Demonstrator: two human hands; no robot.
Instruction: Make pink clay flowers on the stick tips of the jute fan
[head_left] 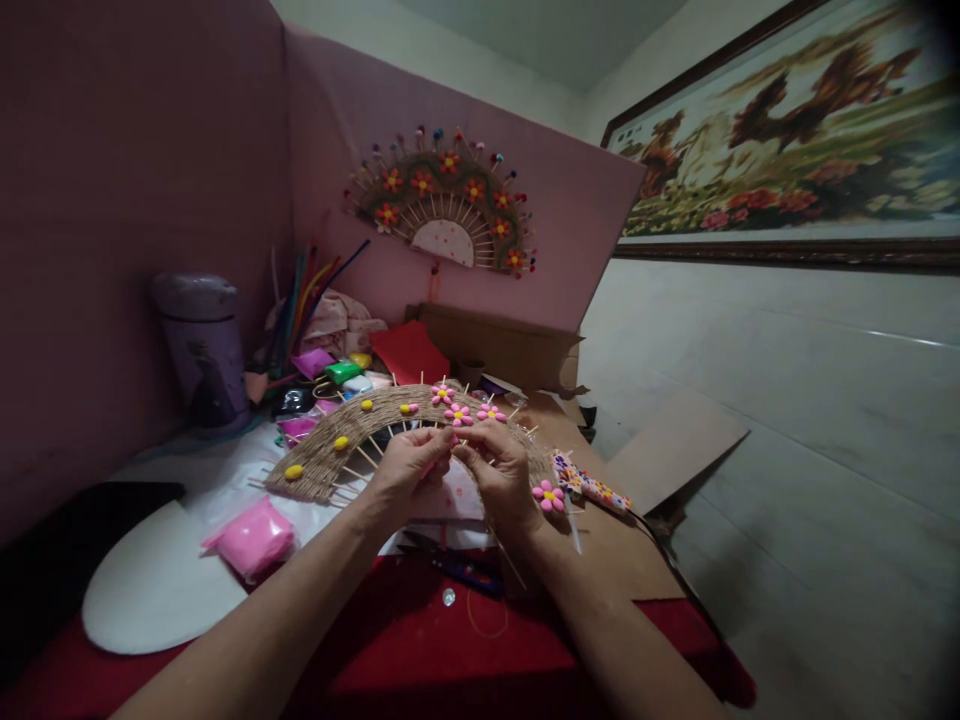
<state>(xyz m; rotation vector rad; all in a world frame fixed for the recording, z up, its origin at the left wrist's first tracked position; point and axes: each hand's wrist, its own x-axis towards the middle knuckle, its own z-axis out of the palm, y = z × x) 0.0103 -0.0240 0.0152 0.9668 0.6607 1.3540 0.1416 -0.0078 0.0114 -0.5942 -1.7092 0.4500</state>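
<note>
A half-round fan of wooden sticks with a jute-rope band (352, 430) lies on the table before me. Pink clay flowers (459, 413) and yellow clay dots (341, 442) sit on the band. My left hand (409, 465) and my right hand (499, 470) meet over the fan's middle, fingertips pinched together on a small pink bit of clay. One more pink flower (547, 495) lies at the fan's right end, beside my right hand.
A pink clay bag (251, 538) and a white foam half-disc (150, 590) lie at the left. Scissors (461, 568) rest near my wrists. A purple cup (204, 350), pipe cleaners, clay packs and a cardboard box (510, 350) stand behind. A finished fan (446, 200) hangs on the pink board.
</note>
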